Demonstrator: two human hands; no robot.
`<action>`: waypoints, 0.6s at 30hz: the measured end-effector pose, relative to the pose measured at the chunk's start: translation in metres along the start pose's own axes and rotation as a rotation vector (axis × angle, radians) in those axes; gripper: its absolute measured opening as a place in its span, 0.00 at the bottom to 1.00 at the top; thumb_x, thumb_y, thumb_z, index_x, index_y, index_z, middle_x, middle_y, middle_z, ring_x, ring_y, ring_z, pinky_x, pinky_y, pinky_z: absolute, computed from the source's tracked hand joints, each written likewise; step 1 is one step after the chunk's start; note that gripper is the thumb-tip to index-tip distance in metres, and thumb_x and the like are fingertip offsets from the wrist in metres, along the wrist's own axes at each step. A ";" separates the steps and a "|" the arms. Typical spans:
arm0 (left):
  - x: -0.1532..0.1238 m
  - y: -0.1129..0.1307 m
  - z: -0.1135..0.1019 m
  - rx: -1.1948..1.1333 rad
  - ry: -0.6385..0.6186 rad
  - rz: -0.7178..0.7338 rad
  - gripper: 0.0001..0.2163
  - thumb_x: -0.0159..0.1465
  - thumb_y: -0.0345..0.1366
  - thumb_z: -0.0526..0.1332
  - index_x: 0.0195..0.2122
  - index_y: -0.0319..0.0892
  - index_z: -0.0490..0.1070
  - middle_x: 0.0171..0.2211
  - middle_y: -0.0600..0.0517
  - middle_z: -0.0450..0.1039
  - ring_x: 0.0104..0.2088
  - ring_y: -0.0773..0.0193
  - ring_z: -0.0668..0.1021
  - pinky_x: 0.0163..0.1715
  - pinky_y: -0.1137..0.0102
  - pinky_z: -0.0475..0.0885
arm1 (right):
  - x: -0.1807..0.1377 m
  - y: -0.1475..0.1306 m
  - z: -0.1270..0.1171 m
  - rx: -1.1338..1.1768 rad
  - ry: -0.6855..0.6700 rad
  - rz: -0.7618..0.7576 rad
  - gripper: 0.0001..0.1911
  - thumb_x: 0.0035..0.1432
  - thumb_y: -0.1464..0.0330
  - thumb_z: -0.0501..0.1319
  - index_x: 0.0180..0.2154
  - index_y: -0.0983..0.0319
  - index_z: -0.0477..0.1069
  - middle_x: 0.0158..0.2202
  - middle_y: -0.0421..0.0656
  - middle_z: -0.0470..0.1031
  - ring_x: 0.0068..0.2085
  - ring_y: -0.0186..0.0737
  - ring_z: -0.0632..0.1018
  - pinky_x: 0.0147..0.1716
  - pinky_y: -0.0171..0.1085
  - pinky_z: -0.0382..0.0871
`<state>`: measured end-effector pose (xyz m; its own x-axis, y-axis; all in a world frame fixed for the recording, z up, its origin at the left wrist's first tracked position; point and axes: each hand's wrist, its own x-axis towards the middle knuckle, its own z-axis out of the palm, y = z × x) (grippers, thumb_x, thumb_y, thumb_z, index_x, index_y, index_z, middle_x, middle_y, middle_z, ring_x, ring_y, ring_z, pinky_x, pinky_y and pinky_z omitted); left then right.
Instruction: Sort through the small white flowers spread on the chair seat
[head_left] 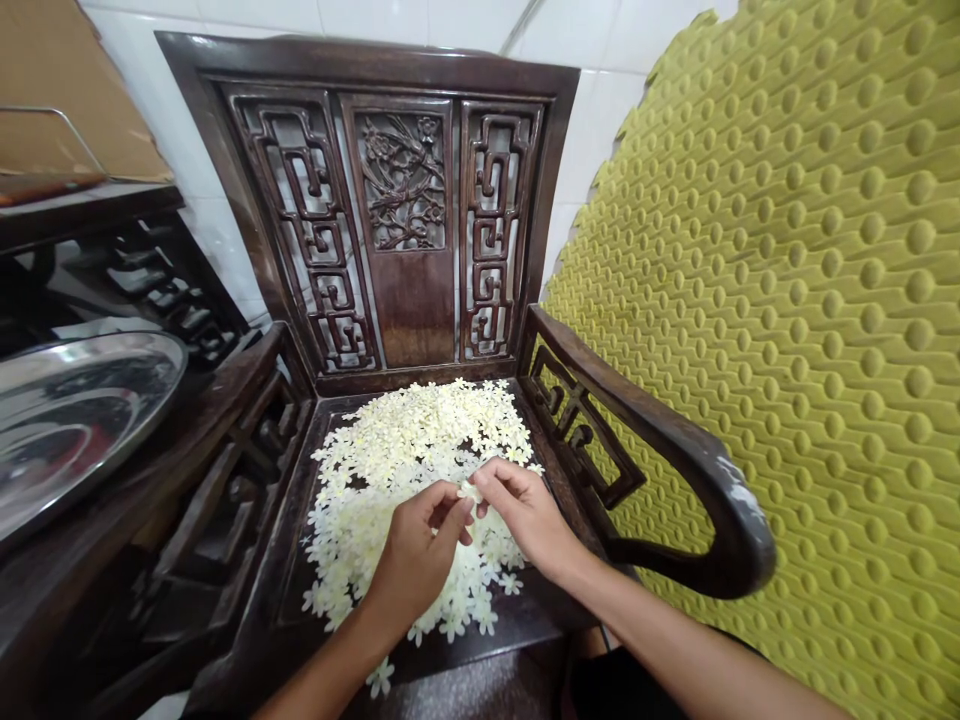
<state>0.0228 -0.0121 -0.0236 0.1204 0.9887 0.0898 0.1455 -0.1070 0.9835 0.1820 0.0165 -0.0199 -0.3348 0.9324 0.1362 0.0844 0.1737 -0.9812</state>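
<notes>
A heap of small cream-white star-shaped flowers [397, 460] lies spread over the seat of a dark carved wooden chair [289, 570]. Above the heap, my left hand [416, 550] and my right hand [525, 515] meet at the fingertips. Both pinch a single small white flower [469, 491], partly hidden by the fingers. The hands hide the lower middle of the heap. A few loose blossoms lie apart near the seat's front edge.
The chair has a fretwork backrest with a bird-and-branch carving panel [401, 180] and a curved armrest [675, 430] on the right. A steel tray [67, 420] rests on dark carved furniture to the left. A dimpled yellow-green foam mat [787, 300] stands to the right against white tiles [142, 90].
</notes>
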 end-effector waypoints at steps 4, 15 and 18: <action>0.002 -0.006 -0.001 -0.041 0.013 -0.016 0.11 0.63 0.43 0.61 0.40 0.41 0.75 0.29 0.52 0.76 0.26 0.64 0.77 0.29 0.71 0.70 | -0.001 -0.002 0.003 0.044 -0.046 0.024 0.15 0.61 0.57 0.62 0.40 0.61 0.69 0.29 0.38 0.69 0.32 0.36 0.71 0.32 0.34 0.66; -0.003 0.004 0.003 -0.036 -0.109 -0.039 0.08 0.62 0.38 0.62 0.40 0.41 0.76 0.29 0.51 0.77 0.28 0.63 0.78 0.31 0.70 0.72 | -0.007 -0.011 -0.004 -0.442 0.027 -0.201 0.09 0.67 0.66 0.56 0.33 0.61 0.69 0.31 0.40 0.72 0.33 0.37 0.72 0.35 0.35 0.64; -0.005 0.004 0.005 -0.028 -0.129 -0.037 0.06 0.62 0.37 0.61 0.35 0.40 0.75 0.26 0.51 0.75 0.27 0.62 0.77 0.31 0.70 0.71 | -0.007 -0.014 -0.005 -0.505 0.008 -0.249 0.11 0.67 0.66 0.55 0.31 0.61 0.67 0.29 0.41 0.71 0.33 0.38 0.71 0.34 0.36 0.62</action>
<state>0.0275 -0.0174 -0.0211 0.2413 0.9698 0.0343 0.1250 -0.0662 0.9900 0.1882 0.0090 -0.0064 -0.3949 0.8458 0.3588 0.4433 0.5175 -0.7319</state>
